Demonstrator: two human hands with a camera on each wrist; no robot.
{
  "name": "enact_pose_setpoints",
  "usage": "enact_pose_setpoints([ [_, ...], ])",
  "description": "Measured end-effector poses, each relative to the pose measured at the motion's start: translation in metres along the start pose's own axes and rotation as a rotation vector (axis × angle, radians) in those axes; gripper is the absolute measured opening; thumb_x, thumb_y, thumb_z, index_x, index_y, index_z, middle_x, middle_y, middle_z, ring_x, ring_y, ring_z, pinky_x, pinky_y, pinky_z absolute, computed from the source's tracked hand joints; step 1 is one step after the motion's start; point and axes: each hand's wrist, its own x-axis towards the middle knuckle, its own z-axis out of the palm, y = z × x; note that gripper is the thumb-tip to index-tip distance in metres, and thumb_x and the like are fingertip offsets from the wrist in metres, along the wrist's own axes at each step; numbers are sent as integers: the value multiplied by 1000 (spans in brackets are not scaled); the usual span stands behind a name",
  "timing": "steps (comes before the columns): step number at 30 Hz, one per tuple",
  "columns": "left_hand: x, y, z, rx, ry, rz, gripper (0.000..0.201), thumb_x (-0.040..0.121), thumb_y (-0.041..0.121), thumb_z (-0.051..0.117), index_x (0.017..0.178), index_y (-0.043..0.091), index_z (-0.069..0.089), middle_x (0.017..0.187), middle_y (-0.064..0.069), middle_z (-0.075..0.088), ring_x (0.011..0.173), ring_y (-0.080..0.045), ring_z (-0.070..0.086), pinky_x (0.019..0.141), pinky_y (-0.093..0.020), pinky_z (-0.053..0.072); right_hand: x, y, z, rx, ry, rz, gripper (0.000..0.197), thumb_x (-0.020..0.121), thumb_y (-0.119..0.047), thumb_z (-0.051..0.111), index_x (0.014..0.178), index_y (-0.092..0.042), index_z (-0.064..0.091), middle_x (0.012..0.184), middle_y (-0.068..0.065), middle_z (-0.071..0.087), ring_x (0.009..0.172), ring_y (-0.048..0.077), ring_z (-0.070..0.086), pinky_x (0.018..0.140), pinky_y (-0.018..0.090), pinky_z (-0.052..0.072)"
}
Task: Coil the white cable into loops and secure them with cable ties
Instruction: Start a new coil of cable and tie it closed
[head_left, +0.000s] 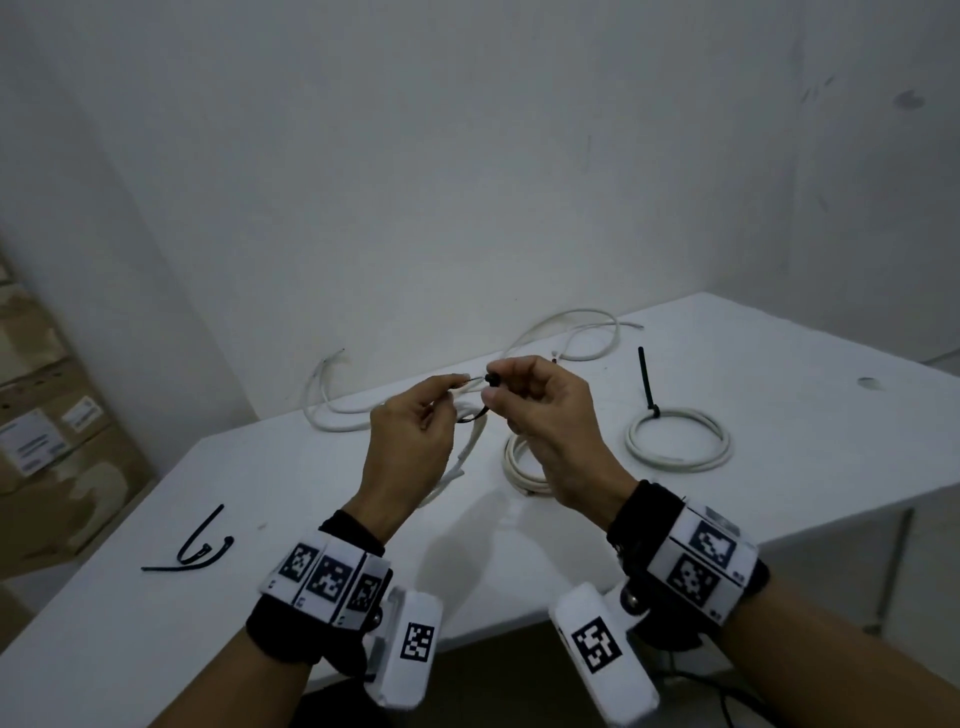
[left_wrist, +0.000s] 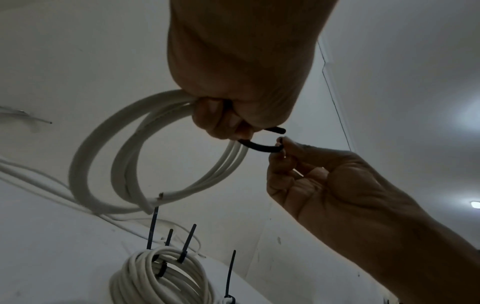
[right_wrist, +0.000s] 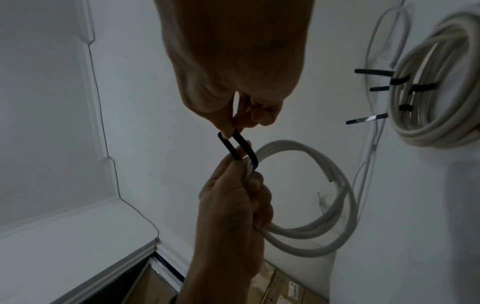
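Note:
I hold a small coil of white cable (left_wrist: 103, 164) above the white table (head_left: 779, 415); my left hand (head_left: 457, 389) grips its bundled strands. A black cable tie (right_wrist: 246, 150) loops around those strands. My right hand (head_left: 493, 389) pinches the tie's head end between thumb and fingertips, close to the left hand. In the right wrist view the tie's two legs run side by side from the left hand (right_wrist: 233, 174) up to the right fingertips (right_wrist: 228, 133). The coil hangs below the left hand (left_wrist: 223, 123).
A coil bound with several black ties (left_wrist: 155, 277) lies on the table under my hands. Another tied coil (head_left: 678, 441) sits to the right, its tie tail upright. Loose white cable (head_left: 571, 338) trails along the back edge. Spare black ties (head_left: 197, 545) lie front left. Cardboard boxes (head_left: 52, 441) stand left.

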Motion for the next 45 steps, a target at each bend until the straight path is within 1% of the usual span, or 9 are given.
enact_pose_setpoints([
  [8, -5, 2, -3, 33, 83, 68, 30, 90, 1, 50, 98, 17, 74, 69, -10, 71, 43, -9, 42, 47, -26, 39, -5, 5, 3, -62, -1, -71, 21, 82, 9, 62, 95, -8, 66, 80, 1, 65, 65, -3, 60, 59, 9, 44],
  [14, -9, 8, -4, 34, 76, 73, 32, 89, -2, 48, 92, 19, 72, 66, -16, 68, 40, -9, 40, 39, -9, 30, -6, 7, 2, -59, -11, -82, 22, 82, 9, 63, 95, -10, 66, 81, 0, 66, 70, -2, 62, 66, 10, 47],
  [24, -13, 9, -5, 86, 13, 69, 27, 90, -6, 47, 97, 3, 72, 65, 13, 62, 39, 1, 49, 38, -7, 34, 0, 11, -7, -217, -84, -77, 23, 82, 7, 64, 91, -14, 68, 81, -1, 68, 75, 9, 61, 76, 23, 51],
  [28, -11, 6, -3, 121, -43, 126, 31, 89, -1, 50, 100, 15, 75, 66, 1, 70, 46, -9, 53, 43, -18, 41, 3, 12, -7, -214, -185, -47, 21, 79, 11, 65, 93, -3, 70, 79, 6, 70, 74, 13, 67, 73, 21, 52],
  [32, -8, 9, -3, 100, -104, 93, 34, 90, 4, 49, 92, 25, 76, 66, 2, 70, 42, -6, 44, 43, -16, 34, 9, 10, -10, -218, -165, -72, 15, 79, 8, 67, 88, -3, 71, 70, 7, 69, 59, 11, 64, 60, 16, 48],
  [35, -6, 15, -4, 4, -198, -40, 35, 91, 7, 46, 84, 25, 74, 52, 8, 57, 44, -9, 34, 43, -22, 29, 12, 9, -12, -264, -120, -106, 4, 81, -1, 68, 84, -3, 71, 63, 5, 66, 49, 14, 59, 47, 20, 44],
  [37, -5, 20, -5, -182, -274, -207, 33, 93, 10, 43, 95, 26, 71, 48, 9, 52, 43, -10, 34, 41, -21, 27, 14, 9, -13, -282, -113, -88, 4, 82, -4, 68, 78, -4, 68, 61, 3, 66, 46, 17, 59, 42, 21, 41],
  [42, -7, 17, -5, -246, -414, -255, 14, 97, 34, 49, 108, 27, 54, 56, 6, 48, 43, -8, 33, 40, -19, 25, 27, 5, -22, -460, -205, -75, 8, 79, -13, 73, 72, -10, 70, 61, 2, 65, 57, 16, 57, 53, 31, 46],
  [45, -5, 15, -2, -281, -401, -238, 27, 95, 44, 49, 106, 20, 55, 55, 8, 49, 42, -8, 30, 39, -19, 23, 31, -1, -22, -476, -223, -36, 12, 81, -14, 72, 69, -15, 69, 54, -9, 62, 53, 8, 58, 46, 22, 43],
])
